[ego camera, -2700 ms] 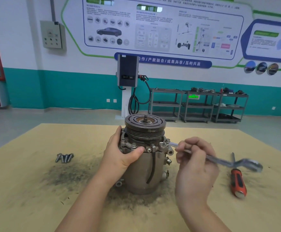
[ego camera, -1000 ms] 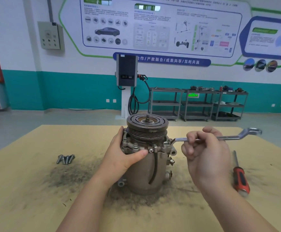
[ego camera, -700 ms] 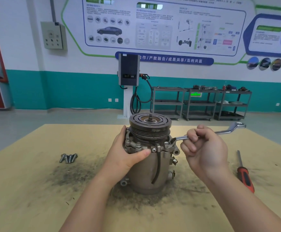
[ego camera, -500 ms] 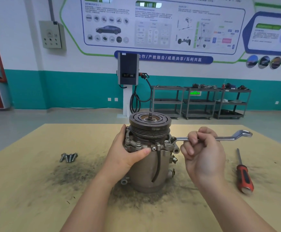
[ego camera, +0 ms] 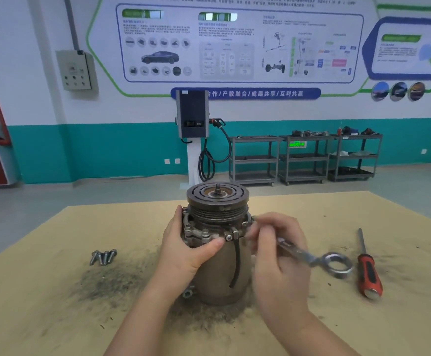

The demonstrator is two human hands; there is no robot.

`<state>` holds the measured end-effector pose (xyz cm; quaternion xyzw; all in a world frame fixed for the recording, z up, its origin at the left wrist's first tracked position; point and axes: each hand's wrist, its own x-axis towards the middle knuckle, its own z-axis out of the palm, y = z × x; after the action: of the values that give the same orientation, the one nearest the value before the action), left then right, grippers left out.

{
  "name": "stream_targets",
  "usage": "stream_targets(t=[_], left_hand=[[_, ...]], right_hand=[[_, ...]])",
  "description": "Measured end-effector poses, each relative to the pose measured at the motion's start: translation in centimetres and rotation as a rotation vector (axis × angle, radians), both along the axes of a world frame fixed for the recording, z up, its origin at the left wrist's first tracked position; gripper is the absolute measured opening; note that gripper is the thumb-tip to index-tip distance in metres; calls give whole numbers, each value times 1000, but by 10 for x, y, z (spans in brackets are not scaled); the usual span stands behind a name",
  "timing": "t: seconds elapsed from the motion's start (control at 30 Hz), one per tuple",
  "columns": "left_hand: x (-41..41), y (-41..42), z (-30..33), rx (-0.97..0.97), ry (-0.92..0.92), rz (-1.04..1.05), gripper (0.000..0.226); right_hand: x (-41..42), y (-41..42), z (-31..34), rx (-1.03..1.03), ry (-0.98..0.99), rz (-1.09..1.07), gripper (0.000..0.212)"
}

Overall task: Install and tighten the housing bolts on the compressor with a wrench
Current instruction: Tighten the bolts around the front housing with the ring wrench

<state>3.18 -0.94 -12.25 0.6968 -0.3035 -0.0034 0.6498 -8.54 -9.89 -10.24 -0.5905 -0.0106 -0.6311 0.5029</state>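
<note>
The compressor [ego camera: 219, 273] stands upright on the table, its grooved pulley on top. My left hand [ego camera: 186, 250] grips its housing flange from the left, thumb across the front by a clamp screw. My right hand [ego camera: 278, 255] holds the shaft of a metal wrench [ego camera: 319, 260] at the flange's right side. The wrench's ring end points toward me and to the right. Its working end is hidden behind my fingers. Several loose bolts [ego camera: 103, 257] lie together on the table to the left.
A red-handled screwdriver [ego camera: 368, 273] lies on the table at the right, near the wrench's ring end. Dark metal grit covers the yellow tabletop [ego camera: 55, 317] around the compressor. Beyond the table stand a charging post [ego camera: 192, 134] and grey shelving carts [ego camera: 304, 158].
My right hand has swung the wrench round from pointing right and away to pointing right and toward me. My left hand has kept its grip on the compressor.
</note>
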Motion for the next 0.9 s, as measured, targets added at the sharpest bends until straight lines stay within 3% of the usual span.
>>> stream_targets(t=[0.13, 0.27, 0.43, 0.57, 0.67, 0.77, 0.9], left_hand=[[-32, -8, 3, 173, -71, 378, 121], [-73, -26, 12, 247, -22, 690, 130], [-64, -14, 4, 340, -52, 706, 133], [-36, 20, -4, 420, -206, 547, 136], [-24, 19, -8, 345, -232, 419, 133], [-21, 9, -12, 255, -241, 462, 117], [-18, 3, -15, 251, -253, 524, 113]], right_hand=[[-10, -42, 32, 550, -141, 345, 27], [-7, -56, 39, 671, -64, 525, 21], [1, -47, 29, 581, -4, 612, 18], [12, -41, 26, 487, 55, 620, 21], [18, -46, 26, 446, 132, 609, 21], [21, -59, 28, 499, 213, 715, 19], [18, -68, 21, 604, 222, 836, 16]])
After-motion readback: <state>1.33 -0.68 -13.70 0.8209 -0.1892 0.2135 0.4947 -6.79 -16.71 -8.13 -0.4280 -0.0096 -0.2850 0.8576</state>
